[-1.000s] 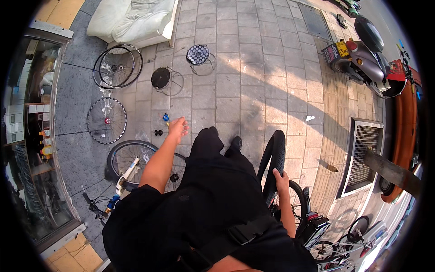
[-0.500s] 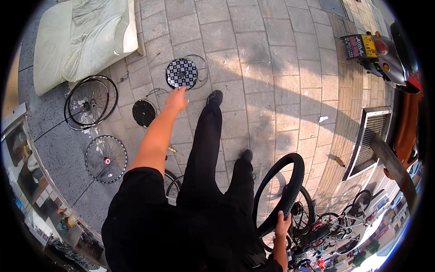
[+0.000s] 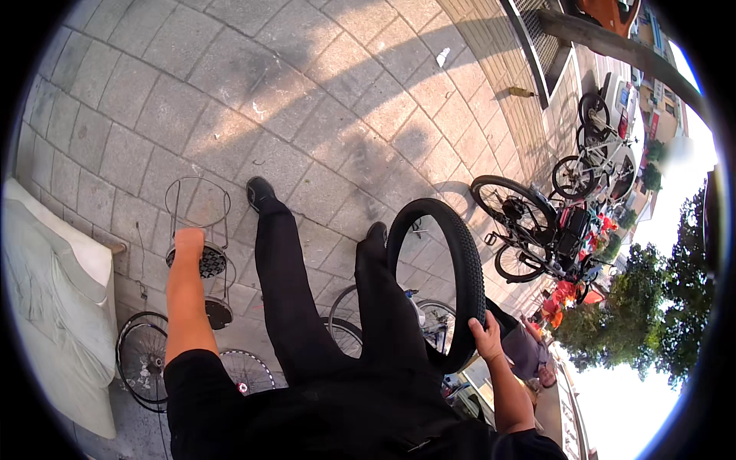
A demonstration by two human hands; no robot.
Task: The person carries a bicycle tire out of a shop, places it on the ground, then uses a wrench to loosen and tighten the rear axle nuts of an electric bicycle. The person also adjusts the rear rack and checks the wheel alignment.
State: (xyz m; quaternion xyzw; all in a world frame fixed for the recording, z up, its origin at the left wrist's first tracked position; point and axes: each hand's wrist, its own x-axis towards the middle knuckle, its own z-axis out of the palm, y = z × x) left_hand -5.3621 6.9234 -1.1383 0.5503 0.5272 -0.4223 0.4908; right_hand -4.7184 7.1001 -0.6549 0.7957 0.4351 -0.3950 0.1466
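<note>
My right hand (image 3: 483, 335) grips a black bicycle tyre (image 3: 467, 268) standing beside my right leg. My left hand (image 3: 188, 239) is in front of a metal stool with a chequered seat (image 3: 210, 264), overlapping its rim; its fingers are hidden, so contact is unclear. A second stool (image 3: 218, 314), with a dark seat, is just behind it. My black-trousered legs are apart on the paving, with bicycle wheels (image 3: 346, 337) partly showing behind them.
A pale sofa (image 3: 57, 307) lies at the left beside loose wheels (image 3: 142, 360). Parked bicycles (image 3: 521, 234), a post (image 3: 613, 38) beside a grate and an orange car (image 3: 602, 11) line the right. Another person (image 3: 537, 353) in purple appears behind my right arm.
My view has swung round, shifting the sofa down the left and bringing trees and a person into view. My left arm reached toward the chequered stool; my right hand still holds the tyre.
</note>
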